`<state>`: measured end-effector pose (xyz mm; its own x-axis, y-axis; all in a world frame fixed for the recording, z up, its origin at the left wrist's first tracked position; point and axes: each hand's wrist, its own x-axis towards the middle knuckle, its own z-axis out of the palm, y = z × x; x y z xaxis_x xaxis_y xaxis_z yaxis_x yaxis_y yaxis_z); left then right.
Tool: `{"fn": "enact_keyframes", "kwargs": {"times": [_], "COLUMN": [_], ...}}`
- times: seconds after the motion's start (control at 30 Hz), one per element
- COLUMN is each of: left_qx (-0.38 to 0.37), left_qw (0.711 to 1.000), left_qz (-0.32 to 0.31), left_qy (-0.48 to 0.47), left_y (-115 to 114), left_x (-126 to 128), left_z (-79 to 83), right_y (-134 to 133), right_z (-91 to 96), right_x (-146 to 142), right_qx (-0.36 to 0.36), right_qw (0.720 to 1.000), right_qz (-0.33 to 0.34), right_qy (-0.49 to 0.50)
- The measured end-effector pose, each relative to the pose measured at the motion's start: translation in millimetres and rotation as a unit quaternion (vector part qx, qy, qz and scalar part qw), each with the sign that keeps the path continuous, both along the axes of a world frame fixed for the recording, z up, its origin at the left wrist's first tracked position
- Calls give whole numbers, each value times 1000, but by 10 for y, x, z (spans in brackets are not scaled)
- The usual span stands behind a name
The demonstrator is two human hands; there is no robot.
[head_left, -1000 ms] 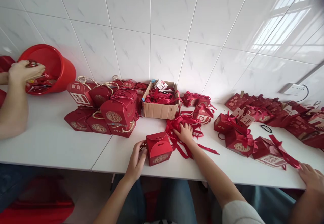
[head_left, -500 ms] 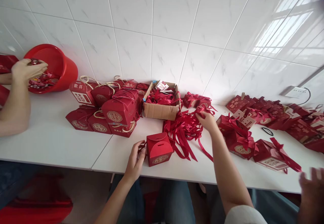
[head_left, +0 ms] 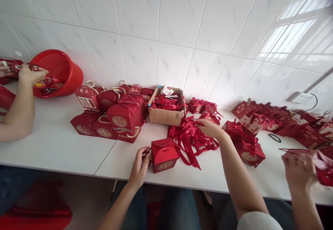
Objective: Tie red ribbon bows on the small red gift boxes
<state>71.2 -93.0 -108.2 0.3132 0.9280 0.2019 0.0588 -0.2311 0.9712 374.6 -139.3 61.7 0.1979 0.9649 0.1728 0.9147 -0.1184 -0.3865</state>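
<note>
The fingers of the left hand are curled, thumb set apart, at the left side of a red gift box, where a dark cord shows among them. The fingers of the right hand are drawn together, tips down at the edge of a pile of red ribbons. At this range it cannot be told whether either hand is pinching a strand.

The gift box stands upright on the white table, near its front edge, with rounded flaps folded over the top and a slot in the upper one. Assessed as light, thin card: stiff along the edges, liable to dent or crease if squeezed mid-panel. Recommended hold is low on two opposite sides, close to the corners, with no pressure on the flaps. The ribbons are judged soft, near weightless and slippery, and prone to tangle; one strand is best taken near a free end and drawn out singly.

Beyond the pile stands an open cardboard carton containing more ribbon. Stacked gift boxes with rope handles are to the left. Farther left, a co-worker's hand is at a red bucket; at far right, another co-worker's hand is at a ribboned box.
</note>
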Motion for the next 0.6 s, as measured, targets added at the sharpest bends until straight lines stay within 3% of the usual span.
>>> {"fn": "enact_keyframes", "kwargs": {"times": [0.23,0.3,0.43,0.6], "left_qx": [29,55,132,248], "left_qw": [999,996,987,967], "left_qz": [37,68,87,-26], "left_qy": [11,20,15,52], "left_y": [5,-11,-80,-188], "left_x": [7,7,34,162], "left_z": [-63,-11,313,933], "right_y": [-74,-123,-223,-307], "right_z": [4,-2,-74,-185], "right_x": [-14,-105,-370,-753], "right_qx": [58,63,34,2], "right_qw": [991,980,917,859], "right_qz": [-53,-33,94,239], "right_qy": [105,184,387,453]}}
